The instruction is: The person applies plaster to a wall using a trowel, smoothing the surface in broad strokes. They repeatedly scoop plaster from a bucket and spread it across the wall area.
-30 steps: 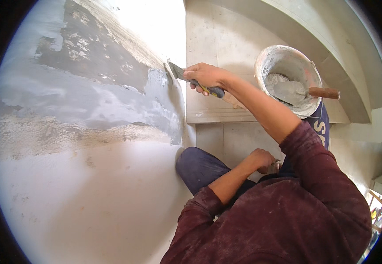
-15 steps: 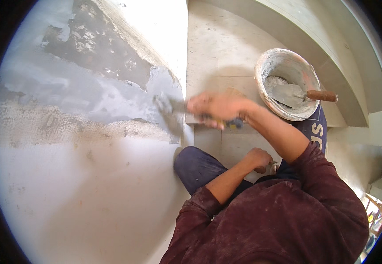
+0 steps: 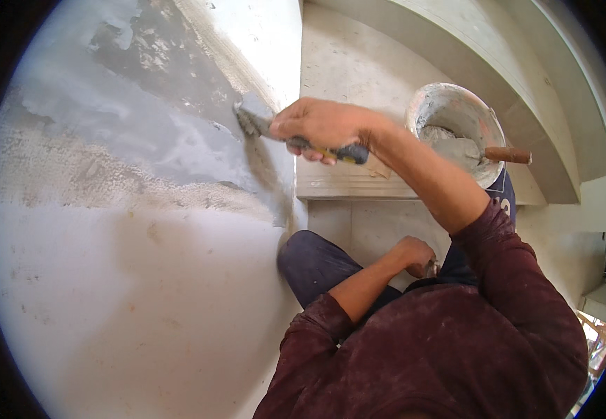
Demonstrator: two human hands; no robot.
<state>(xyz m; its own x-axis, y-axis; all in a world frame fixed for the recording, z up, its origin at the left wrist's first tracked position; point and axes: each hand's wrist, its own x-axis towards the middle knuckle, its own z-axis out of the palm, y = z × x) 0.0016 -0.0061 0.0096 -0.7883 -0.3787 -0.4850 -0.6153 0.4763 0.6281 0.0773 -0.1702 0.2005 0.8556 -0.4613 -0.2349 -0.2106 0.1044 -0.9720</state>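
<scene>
Putty knife (image 3: 255,112), in the right hand (image 3: 324,128): fingers wrapped closed round its dark, yellow-trimmed handle, no gap left, thumb up toward the blade. Grip looks chosen so the blade leads sideways and can be tilted against the wall (image 3: 107,279) from the wrist. Blade sticks out left of the fingers, grey stuff on it, over the grey patch (image 3: 156,133); can't tell from this angle whether its edge is touching. Shadow falls on the wall just below the blade. Patch runs left from the blade, with a rough pale band (image 3: 86,174) along its lower side. Nearer the body, below the right fingers: left hand (image 3: 415,253), fingers curled in, resting by the lap; something small shows at its far side, can't tell if it's held. Left knee (image 3: 317,262) sits below the right fingers, beside the wall. Right of the right fingers, beyond the wrist: bucket (image 3: 472,115), mouth up, near the right forearm, probably parked there for a short reach. Grey paste (image 3: 434,133) inside; trowel (image 3: 507,155) lies in it, wooden handle over the rim pointing away from the wall, presumably to keep the grip clean. Farther out, past the right fingers: pale step (image 3: 359,56).
</scene>
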